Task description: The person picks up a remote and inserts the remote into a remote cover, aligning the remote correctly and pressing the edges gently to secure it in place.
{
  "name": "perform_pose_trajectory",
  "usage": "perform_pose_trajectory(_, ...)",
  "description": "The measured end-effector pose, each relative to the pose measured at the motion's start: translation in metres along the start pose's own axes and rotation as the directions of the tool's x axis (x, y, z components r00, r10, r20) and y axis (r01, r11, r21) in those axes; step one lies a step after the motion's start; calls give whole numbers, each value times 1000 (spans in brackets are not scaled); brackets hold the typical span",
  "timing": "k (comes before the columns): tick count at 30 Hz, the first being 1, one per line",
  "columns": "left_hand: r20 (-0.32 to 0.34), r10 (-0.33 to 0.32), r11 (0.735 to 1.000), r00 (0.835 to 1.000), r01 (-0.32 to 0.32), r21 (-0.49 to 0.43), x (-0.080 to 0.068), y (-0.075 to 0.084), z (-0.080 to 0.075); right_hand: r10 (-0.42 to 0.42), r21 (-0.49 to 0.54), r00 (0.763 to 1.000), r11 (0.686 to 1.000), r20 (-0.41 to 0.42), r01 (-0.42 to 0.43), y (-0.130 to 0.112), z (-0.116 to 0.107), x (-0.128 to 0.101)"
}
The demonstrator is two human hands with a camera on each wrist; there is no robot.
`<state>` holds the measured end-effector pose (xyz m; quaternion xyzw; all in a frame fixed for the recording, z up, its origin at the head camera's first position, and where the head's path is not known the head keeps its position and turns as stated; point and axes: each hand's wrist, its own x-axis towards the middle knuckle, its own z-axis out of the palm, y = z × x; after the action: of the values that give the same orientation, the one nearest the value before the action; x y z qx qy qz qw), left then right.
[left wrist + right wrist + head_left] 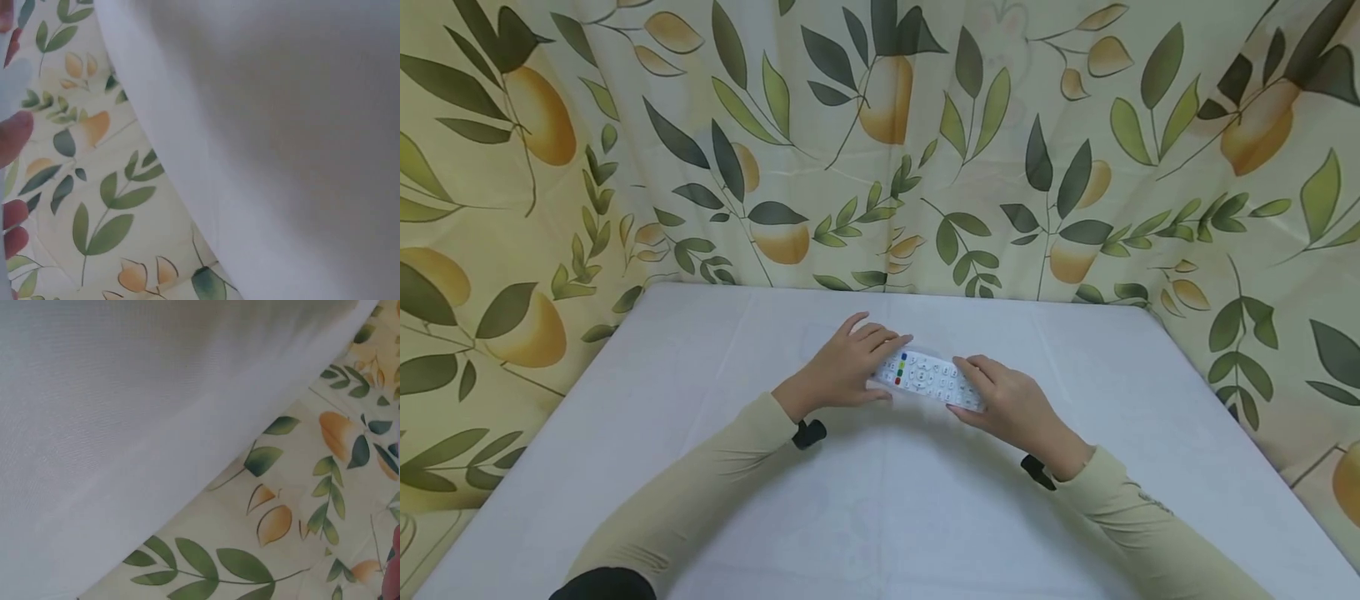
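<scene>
A white remote control [927, 377] with coloured buttons lies face up, slanted across the middle of the white table [880, 508]. My left hand [850, 365] holds its far left end, fingers laid over the top edge. At the near right end my right hand [1009, 402] grips it with fingers curled around its side. In the left wrist view only fingertips [12, 134] show at the left edge. The right wrist view catches just a fingertip [395, 575] at the right edge. Neither wrist view shows the remote.
A curtain [880, 142] printed with leaves and yellow fruit hangs behind the table and along both sides. The white tablecloth [300, 150] fills most of both wrist views. Black wrist straps [808, 433] sit over beige sleeves.
</scene>
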<state>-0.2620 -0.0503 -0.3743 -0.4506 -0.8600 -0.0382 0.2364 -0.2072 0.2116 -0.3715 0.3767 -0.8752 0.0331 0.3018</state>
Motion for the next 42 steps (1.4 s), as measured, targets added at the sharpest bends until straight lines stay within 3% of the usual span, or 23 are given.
perform_pose_trajectory(3,-62,19,998,998,-16,58,2,2,-1,-37,3,998,999,-41,38,3,0,-2)
perform_pose_trajectory(6,-86,28,999,996,-24,44,3,3,-2,-50,27,997,998,-53,51,4,1,-2)
perform_pose_trajectory(13,-43,15,1000,999,-15,2,7,7,-10,3,122,999,993,-36,2,6,0,2)
perform_pose_trajectory(24,63,-51,990,997,59,-126,10,11,-14,-100,-7,989,995,-113,100,0,7,2)
perform_pose_trajectory(27,88,-53,993,995,62,-100,12,9,-18,-94,-22,989,996,-118,92,-2,7,5)
perform_pose_trajectory(30,48,-55,998,997,55,-10,15,6,-23,-45,-33,991,999,-123,41,-2,3,9)
perform_pose_trajectory(33,-58,-56,996,997,60,69,14,2,-28,33,-38,990,999,-137,-38,-2,-3,14)
perform_pose_trajectory(35,-176,-59,994,983,74,81,13,1,-30,87,-33,985,995,-148,-93,-2,-7,16)
perform_pose_trajectory(36,-249,-63,993,967,86,84,11,1,-31,114,-28,981,992,-157,-120,-2,-8,17)
perform_pose_trajectory(40,-489,-119,982,864,174,69,5,6,-29,209,26,958,978,-197,-208,-3,-14,22)
perform_pose_trajectory(41,-521,-136,979,843,197,62,5,8,-28,232,45,950,973,-210,-227,-4,-15,23)
perform_pose_trajectory(42,-527,-152,975,836,213,56,5,11,-26,252,64,942,968,-220,-244,-6,-15,25)
